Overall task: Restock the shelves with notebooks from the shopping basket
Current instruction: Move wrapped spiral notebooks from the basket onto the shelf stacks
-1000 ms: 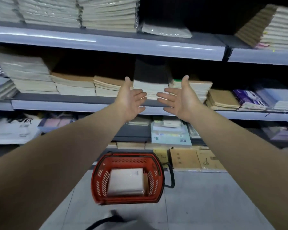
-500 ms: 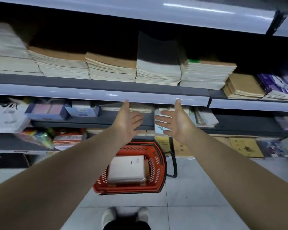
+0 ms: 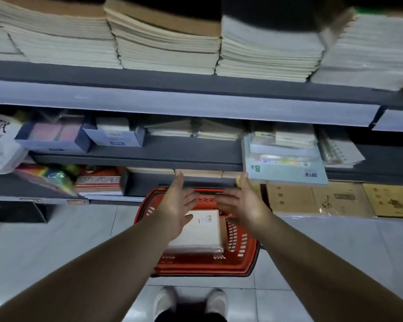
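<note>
Two empty grips, left hand [image 3: 177,205] and right hand [image 3: 242,205], fingers spread, hover over the basket [image 3: 203,267] at six o'clock, fetching; next I'd clasp the notebook stack [image 3: 201,233] sidewise.

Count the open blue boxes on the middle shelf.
2. The left blue box holds pink sheets; the right blue box beside it holds white ones. Others may hide deeper in.
</note>
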The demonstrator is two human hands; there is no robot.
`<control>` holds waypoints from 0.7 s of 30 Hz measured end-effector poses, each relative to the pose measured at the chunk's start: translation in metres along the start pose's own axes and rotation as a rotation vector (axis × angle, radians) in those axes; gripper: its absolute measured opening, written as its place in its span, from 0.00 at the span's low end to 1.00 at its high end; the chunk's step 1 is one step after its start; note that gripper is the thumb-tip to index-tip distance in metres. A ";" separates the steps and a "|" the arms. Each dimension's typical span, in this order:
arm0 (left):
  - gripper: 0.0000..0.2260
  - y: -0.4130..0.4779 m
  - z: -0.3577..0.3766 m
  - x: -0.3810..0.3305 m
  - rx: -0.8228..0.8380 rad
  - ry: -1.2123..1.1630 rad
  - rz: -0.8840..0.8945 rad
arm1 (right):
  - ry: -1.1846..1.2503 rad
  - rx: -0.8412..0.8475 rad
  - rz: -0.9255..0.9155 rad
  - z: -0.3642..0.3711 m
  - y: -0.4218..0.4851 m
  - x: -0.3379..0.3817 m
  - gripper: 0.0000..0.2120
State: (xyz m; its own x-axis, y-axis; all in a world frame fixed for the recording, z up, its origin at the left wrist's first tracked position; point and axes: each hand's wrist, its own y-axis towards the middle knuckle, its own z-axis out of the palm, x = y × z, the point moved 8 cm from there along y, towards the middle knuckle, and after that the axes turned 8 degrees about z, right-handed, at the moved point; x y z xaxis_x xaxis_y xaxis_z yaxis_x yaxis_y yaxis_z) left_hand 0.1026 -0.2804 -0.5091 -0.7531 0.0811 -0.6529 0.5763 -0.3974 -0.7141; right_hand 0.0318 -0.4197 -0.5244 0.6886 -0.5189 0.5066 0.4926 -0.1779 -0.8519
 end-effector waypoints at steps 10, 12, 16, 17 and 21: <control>0.35 0.092 -0.052 0.089 0.006 0.060 -0.093 | 0.121 0.010 0.097 -0.022 0.095 -0.095 0.41; 0.34 0.106 -0.063 0.105 -0.012 0.067 -0.101 | 0.160 0.007 0.112 -0.028 0.114 -0.109 0.41; 0.31 0.138 -0.087 0.139 -0.099 0.067 -0.123 | 0.156 -0.061 0.161 -0.042 0.160 -0.137 0.40; 0.31 0.148 -0.092 0.150 -0.116 0.055 -0.125 | 0.151 -0.077 0.182 -0.045 0.172 -0.145 0.39; 0.30 0.175 -0.106 0.197 -0.154 0.008 -0.202 | 0.113 -0.117 0.245 -0.057 0.218 -0.174 0.39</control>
State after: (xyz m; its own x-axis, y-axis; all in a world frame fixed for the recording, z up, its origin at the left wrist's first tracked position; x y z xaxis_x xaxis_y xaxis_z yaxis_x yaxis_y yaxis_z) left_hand 0.0884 -0.2369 -0.7897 -0.8558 0.1523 -0.4943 0.4562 -0.2281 -0.8601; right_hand -0.0116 -0.4161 -0.8058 0.7124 -0.6471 0.2716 0.2497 -0.1279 -0.9598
